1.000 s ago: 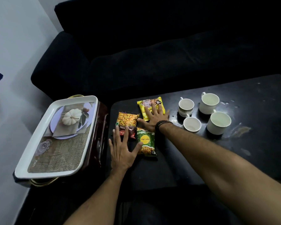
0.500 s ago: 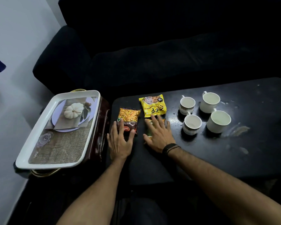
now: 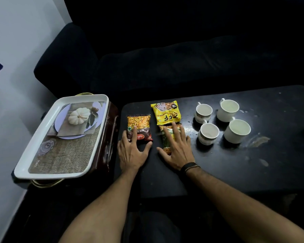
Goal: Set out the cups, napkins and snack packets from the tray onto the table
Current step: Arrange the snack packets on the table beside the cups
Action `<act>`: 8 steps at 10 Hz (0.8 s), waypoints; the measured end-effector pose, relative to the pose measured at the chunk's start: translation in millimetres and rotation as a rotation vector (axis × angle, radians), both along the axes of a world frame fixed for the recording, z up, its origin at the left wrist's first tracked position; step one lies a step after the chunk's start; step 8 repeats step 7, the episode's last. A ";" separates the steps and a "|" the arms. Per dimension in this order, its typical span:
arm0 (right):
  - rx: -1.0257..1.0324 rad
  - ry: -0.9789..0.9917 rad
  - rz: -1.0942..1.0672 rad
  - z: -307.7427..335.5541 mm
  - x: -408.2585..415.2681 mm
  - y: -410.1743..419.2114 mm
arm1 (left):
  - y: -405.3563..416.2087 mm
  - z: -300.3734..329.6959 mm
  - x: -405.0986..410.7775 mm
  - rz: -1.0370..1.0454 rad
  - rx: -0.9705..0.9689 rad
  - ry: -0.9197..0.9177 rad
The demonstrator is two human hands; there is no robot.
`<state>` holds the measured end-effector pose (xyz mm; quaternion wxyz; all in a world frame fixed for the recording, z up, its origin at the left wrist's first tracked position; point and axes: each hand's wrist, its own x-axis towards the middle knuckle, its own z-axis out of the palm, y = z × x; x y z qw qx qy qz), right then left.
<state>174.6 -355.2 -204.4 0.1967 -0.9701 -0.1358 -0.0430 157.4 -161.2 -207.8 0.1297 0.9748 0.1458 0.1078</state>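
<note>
Three snack packets lie on the black table (image 3: 235, 163): a red-and-orange mixture packet (image 3: 140, 126), a yellow packet (image 3: 166, 112) behind, and a green packet (image 3: 166, 137) in front of it. My left hand (image 3: 132, 151) lies flat with fingers spread on the near end of the mixture packet. My right hand (image 3: 176, 149) lies flat over the green packet and hides most of it. Several white cups (image 3: 207, 133) stand grouped to the right. The white tray (image 3: 32, 146) sits at the left with nothing loose on it. No napkins are in view.
The tray rests on a dark brown stand (image 3: 109, 137) beside the table's left edge. A black sofa (image 3: 165, 58) runs behind the table. A pale wall (image 3: 16, 50) is at the left. Smears mark the table (image 3: 258, 140) right of the cups.
My right hand has drawn back from the yellow packet onto the green one, which now lies nearer the yellow packet. My left hand has slid forward onto the mixture packet.
</note>
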 end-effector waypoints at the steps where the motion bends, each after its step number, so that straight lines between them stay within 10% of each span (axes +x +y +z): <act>1: -0.008 0.019 -0.002 0.9 1.9 1.3 | -1.4 -0.3 -0.8 -0.005 0.008 0.012; 8: -0.007 0.166 -0.244 -2.2 -50.0 -33.1 | -34.1 3.8 -67.6 0.091 0.001 0.244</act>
